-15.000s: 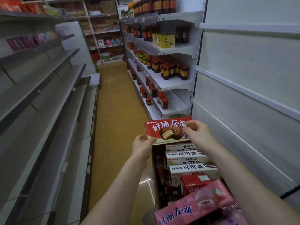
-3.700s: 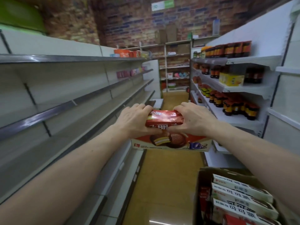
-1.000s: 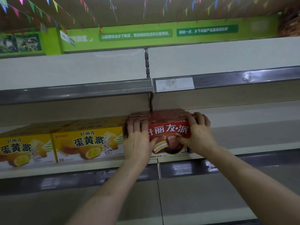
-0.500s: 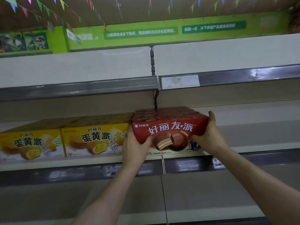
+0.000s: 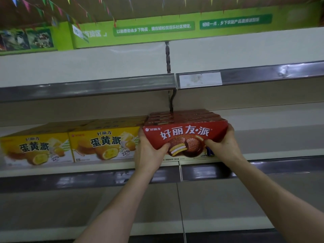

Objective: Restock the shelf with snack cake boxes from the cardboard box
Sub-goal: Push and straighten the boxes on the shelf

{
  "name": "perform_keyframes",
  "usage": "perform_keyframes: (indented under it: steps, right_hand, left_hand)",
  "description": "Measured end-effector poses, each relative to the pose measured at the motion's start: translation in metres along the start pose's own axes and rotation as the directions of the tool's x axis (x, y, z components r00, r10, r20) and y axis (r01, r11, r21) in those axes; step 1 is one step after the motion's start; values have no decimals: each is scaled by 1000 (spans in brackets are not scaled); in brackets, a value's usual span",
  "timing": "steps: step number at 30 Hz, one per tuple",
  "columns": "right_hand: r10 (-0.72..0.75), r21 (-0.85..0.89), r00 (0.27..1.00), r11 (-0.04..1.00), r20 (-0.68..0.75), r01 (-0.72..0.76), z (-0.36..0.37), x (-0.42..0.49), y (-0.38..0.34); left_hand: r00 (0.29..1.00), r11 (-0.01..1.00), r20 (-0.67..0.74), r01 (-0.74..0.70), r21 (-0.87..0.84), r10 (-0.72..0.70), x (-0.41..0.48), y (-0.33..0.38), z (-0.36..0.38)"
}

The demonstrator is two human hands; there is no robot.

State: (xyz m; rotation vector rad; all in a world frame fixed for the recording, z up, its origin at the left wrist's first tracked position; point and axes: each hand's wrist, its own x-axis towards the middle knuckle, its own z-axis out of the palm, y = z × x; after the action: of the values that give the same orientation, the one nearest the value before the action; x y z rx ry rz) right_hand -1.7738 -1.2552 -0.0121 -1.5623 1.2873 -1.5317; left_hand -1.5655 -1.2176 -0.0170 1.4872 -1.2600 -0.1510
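The left hand (image 5: 149, 153) is wrapped round the left end of a red snack cake box (image 5: 185, 137), thumb lying across the lower front face, the other fingers out of sight behind the box's side. The right hand (image 5: 222, 146) mirrors it at the right end: thumb pressed on the front near the bottom corner, fingers curled up along the edge. Between the two hands the box is tipped, its printed front leaning toward me and its lower edge at the lip of the shelf (image 5: 263, 156). Whether the bottom actually rests on the board I cannot tell.

Behind the held box, touching or nearly so, more red boxes (image 5: 182, 116) of the same kind stand in a row running back to the rear panel. Just left of the left hand sit two yellow boxes (image 5: 105, 144) side by side, fronts facing out, the nearer one right beside the red box.

Above the hands runs the grey rail of the upper shelf (image 5: 87, 87), with a blank white label strip (image 5: 199, 79) over the right hand. Higher still hangs a green banner (image 5: 154, 28) with white lettering and a string of small coloured flags (image 5: 59, 9).
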Motion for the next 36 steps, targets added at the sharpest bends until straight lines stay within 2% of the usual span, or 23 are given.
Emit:
perform_keyframes:
  steps: [6, 9, 13, 17, 19, 21, 23, 24, 26, 30, 33, 36]
  right_hand:
    - [1, -26, 999, 1000, -50, -3, 0, -3, 1]
    - [-1, -17, 999, 1000, -54, 0, 0, -6, -1]
    - [2, -33, 997, 999, -73, -4, -1, -7, -2]
    - [39, -56, 997, 998, -74, -43, 1, -9, -7]
    - [5, -215, 993, 976, -115, -30, -2, -10, -12]
    - [-145, -510, 980, 859, -139, 55, -4, -16, -16]
    - [-376, -704, 922, 679, -89, 209, 2, -29, -19]
    - [-470, -739, 882, 608, -40, 291, 8, -36, -20]
    - [-540, -744, 840, 542, 49, 391, 22, -46, -18]
    - [-311, -722, 938, 613, 152, 320, 39, -58, -12]
    - [-244, -725, 950, 616, 198, 309, 37, -64, -13]
    - [-207, -703, 962, 658, 178, 271, 27, -81, -18]
  left_hand:
    - [997, 995, -5, -77, 59, 77, -2, 0, 1]
    - [971, 952, -68, -211, 224, 231, -7, -3, 6]
    - [908, 814, -89, -319, 486, 409, -7, -9, 11]
    - [759, 561, 22, -501, 659, 651, 0, -6, 12]
    - [690, 465, 80, -564, 682, 719, 3, -4, 13]
    - [656, 428, 105, -597, 679, 748, 3, -5, 15]
    - [636, 430, 110, -629, 648, 764, 4, -5, 16]
    - [630, 441, 110, -647, 622, 769, 4, -5, 15]
    - [644, 473, 119, -663, 581, 756, 5, -7, 16]
    - [744, 558, 167, -611, 561, 647, 3, -4, 14]
    - [787, 592, 202, -582, 557, 584, 1, 0, 14]
    - [794, 605, 214, -580, 545, 569, 0, 2, 11]
